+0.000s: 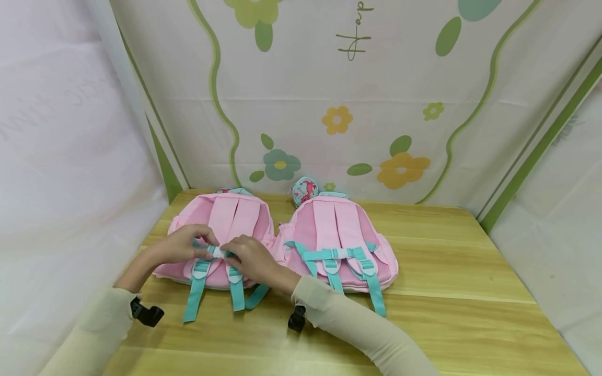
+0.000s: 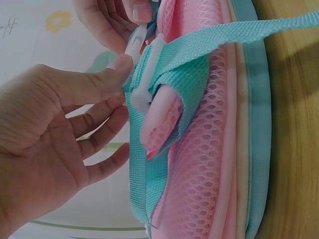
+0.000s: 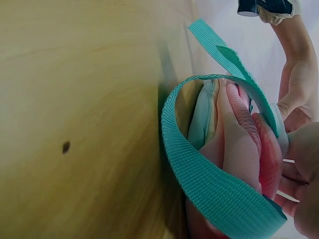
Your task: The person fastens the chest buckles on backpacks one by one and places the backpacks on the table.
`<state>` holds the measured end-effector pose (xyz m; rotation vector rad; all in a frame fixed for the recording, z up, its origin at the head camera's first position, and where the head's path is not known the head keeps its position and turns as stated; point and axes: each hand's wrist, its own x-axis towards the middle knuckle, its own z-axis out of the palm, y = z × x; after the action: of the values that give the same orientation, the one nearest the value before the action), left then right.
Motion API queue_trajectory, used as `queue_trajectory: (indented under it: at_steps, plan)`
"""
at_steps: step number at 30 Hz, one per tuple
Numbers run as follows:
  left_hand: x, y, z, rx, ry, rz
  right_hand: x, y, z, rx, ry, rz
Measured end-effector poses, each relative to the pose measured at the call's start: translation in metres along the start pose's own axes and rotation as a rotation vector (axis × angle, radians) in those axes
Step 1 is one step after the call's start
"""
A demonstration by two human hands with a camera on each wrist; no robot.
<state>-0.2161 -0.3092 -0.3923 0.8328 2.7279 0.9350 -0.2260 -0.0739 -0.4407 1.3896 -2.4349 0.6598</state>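
A pink backpack (image 1: 199, 206) lies at the left of the table with its shoulder straps facing up. Across those straps runs a teal chest strap with a white buckle (image 1: 218, 253). My left hand (image 1: 185, 244) pinches the buckle's left side between thumb and fingers, also seen in the left wrist view (image 2: 135, 47). From the other side, my right hand (image 1: 256, 261) grips the right part of the buckle and strap. Fingertips partly cover the buckle, so I cannot tell whether its halves are fully joined. Teal webbing (image 3: 214, 184) loops loosely below the right hand.
A second pink backpack (image 1: 308, 222) lies touching the first on the right, its white chest buckle (image 1: 340, 254) joined. A small round patterned pouch (image 1: 304, 190) sits behind it. Loose teal strap ends hang onto the wooden table (image 1: 451, 292). Printed fabric (image 1: 291, 78) surrounds the table.
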Motion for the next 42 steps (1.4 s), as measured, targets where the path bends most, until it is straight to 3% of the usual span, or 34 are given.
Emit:
queue_trajectory:
  at_steps: [5, 11, 26, 36, 42]
  plan:
    - [0.003, -0.003, 0.004, 0.037, 0.01, 0.008, 0.0, 0.0, 0.001, -0.013, -0.024, 0.01]
    - [0.006, -0.007, 0.01, 0.039, -0.002, -0.033, 0.0, 0.0, 0.001, -0.021, -0.06, 0.014]
    - [0.01, -0.004, 0.011, 0.032, -0.027, -0.03, 0.001, 0.002, 0.002, -0.028, -0.062, 0.008]
    - [0.019, -0.003, 0.007, 0.044, -0.035, -0.004, 0.006, 0.007, -0.007, -0.032, -0.142, 0.025]
    - [0.028, 0.002, 0.001, 0.052, -0.054, 0.018, 0.012, 0.013, -0.023, 0.001, -0.219, 0.035]
